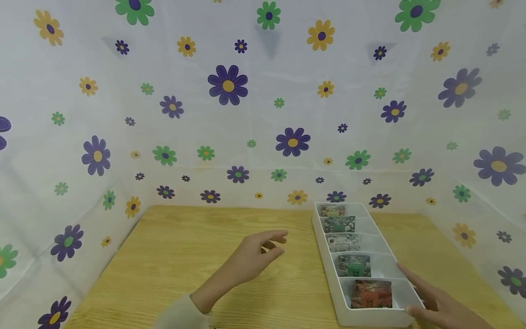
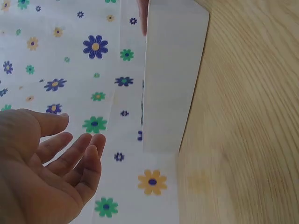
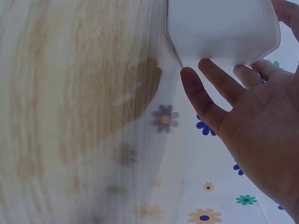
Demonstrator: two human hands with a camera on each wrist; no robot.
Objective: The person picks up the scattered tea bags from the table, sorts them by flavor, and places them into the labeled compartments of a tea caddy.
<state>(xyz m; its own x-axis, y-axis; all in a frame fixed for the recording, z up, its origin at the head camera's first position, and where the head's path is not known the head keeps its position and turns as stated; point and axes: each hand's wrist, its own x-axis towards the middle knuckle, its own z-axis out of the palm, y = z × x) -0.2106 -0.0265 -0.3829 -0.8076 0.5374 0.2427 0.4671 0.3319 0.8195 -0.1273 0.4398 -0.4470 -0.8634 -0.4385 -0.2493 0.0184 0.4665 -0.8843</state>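
Note:
A long white divided tray (image 1: 334, 285) lies on the right part of the table, running away from me. One small printed card stands in each compartment; the nearest card (image 1: 371, 294) is reddish, and the card behind it (image 1: 354, 266) has green. My right hand (image 1: 445, 306) holds the tray's near right corner, thumb at the near end and fingers along the right side. To the left of the tray, my left hand (image 1: 252, 256) hovers over the table with loosely bent fingers and holds nothing. The left wrist view shows it apart from the tray's long side wall (image 2: 173, 74).
The wooden table (image 1: 185, 265) has a light grain. White sheeting (image 1: 263, 114) printed with purple, green and yellow flowers surrounds it at the back and both sides. The tray's far end stands close to the back sheet.

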